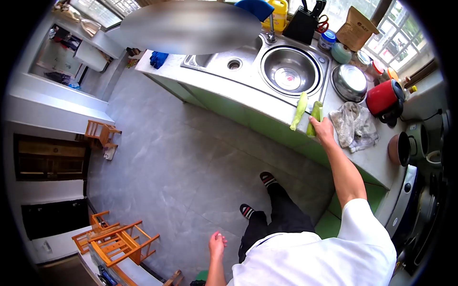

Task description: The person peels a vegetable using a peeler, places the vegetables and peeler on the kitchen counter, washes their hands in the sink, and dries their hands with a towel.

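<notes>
My right hand [322, 129] is closed around the lower part of a green vegetable [316, 114] at the counter's front edge, right of the sink. A second, paler green vegetable [299, 111] lies just to the left, its end reaching over the edge. Beside my right hand on the right is a crumpled grey cloth [354, 126]. My left hand [217, 243] hangs low over the floor, away from the counter, its fingers loosely curled; whether they are pressed together is too small to tell.
Behind the vegetables is a steel sink [290, 71]. A metal bowl [349, 82], a red kettle [381, 97], jars and a black knife block [301, 26] stand along the counter's back and right. Wooden chairs [121, 243] stand at lower left.
</notes>
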Action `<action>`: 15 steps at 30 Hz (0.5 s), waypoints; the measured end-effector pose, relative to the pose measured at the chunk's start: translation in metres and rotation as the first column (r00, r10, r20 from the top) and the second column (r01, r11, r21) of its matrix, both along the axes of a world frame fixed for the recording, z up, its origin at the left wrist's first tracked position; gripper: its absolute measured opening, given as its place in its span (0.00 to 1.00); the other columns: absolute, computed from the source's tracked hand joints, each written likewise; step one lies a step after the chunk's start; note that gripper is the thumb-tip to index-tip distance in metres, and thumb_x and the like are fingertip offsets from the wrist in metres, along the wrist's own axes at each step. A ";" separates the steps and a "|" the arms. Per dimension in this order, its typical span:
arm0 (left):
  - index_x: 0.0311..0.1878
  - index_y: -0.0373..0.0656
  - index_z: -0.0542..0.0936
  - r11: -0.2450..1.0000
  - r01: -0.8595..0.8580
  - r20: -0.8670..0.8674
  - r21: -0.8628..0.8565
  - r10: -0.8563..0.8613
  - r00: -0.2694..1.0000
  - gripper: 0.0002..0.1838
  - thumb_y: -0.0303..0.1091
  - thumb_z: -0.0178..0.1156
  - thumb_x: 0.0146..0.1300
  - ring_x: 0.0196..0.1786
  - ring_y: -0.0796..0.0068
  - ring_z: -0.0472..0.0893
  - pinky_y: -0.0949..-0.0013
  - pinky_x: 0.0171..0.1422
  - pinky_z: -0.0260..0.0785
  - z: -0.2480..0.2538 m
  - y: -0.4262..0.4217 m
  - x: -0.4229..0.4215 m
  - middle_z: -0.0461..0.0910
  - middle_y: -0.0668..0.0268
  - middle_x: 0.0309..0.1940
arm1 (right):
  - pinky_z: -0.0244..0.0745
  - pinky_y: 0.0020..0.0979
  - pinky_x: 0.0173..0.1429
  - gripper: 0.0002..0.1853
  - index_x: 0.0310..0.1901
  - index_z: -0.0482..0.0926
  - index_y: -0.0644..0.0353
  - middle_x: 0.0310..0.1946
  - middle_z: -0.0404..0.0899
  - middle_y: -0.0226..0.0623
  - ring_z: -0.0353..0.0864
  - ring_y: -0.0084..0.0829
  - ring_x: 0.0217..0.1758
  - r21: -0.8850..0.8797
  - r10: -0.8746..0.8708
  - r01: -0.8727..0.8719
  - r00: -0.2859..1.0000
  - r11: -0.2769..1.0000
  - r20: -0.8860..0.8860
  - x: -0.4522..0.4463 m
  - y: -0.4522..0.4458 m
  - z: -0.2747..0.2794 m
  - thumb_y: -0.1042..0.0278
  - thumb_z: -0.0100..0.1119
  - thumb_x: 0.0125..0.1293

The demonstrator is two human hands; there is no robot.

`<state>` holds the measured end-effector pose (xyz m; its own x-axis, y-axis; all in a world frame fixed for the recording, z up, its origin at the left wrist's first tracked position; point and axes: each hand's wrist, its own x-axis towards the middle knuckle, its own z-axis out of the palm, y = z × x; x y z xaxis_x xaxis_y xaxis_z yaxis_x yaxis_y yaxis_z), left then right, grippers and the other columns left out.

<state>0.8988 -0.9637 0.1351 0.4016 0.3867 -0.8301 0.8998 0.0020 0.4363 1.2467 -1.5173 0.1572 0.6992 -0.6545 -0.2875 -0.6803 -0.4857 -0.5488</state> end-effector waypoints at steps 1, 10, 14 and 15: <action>0.71 0.41 0.70 1.000 -0.003 -0.023 0.002 0.003 1.000 0.22 0.38 0.53 0.79 0.33 0.76 0.80 0.72 0.32 0.73 -0.002 -0.005 -0.001 0.80 0.65 0.40 | 0.78 0.46 0.52 0.39 0.48 0.80 0.77 0.42 0.85 0.62 0.87 0.53 0.47 -0.031 0.015 -0.015 1.000 0.999 -0.005 0.004 -0.002 0.001 0.38 0.69 0.59; 0.72 0.41 0.70 0.987 0.147 0.081 0.056 -0.152 0.985 0.22 0.36 0.53 0.79 0.35 0.77 0.81 0.72 0.34 0.75 0.004 -0.037 0.032 0.80 0.65 0.42 | 0.72 0.52 0.66 0.30 0.66 0.70 0.69 0.55 0.79 0.66 0.79 0.61 0.61 -0.020 0.067 -0.065 0.992 0.998 0.105 -0.006 -0.054 -0.023 0.55 0.57 0.69; 0.71 0.44 0.72 0.983 0.149 0.007 0.106 -0.151 0.989 0.24 0.38 0.57 0.76 0.39 0.76 0.84 0.70 0.37 0.77 0.000 -0.035 0.018 0.83 0.65 0.40 | 0.69 0.49 0.71 0.33 0.70 0.66 0.68 0.64 0.73 0.64 0.75 0.58 0.67 -0.137 0.193 -0.182 0.979 0.974 0.068 -0.002 -0.084 -0.057 0.63 0.62 0.66; 0.71 0.44 0.72 0.988 0.089 0.013 0.129 -0.092 0.996 0.24 0.38 0.57 0.76 0.39 0.76 0.84 0.70 0.37 0.77 0.004 -0.035 0.012 0.83 0.65 0.40 | 0.69 0.49 0.71 0.34 0.70 0.66 0.69 0.63 0.74 0.65 0.74 0.58 0.67 -0.199 0.231 -0.228 0.973 0.953 -0.008 -0.002 -0.079 -0.042 0.62 0.63 0.66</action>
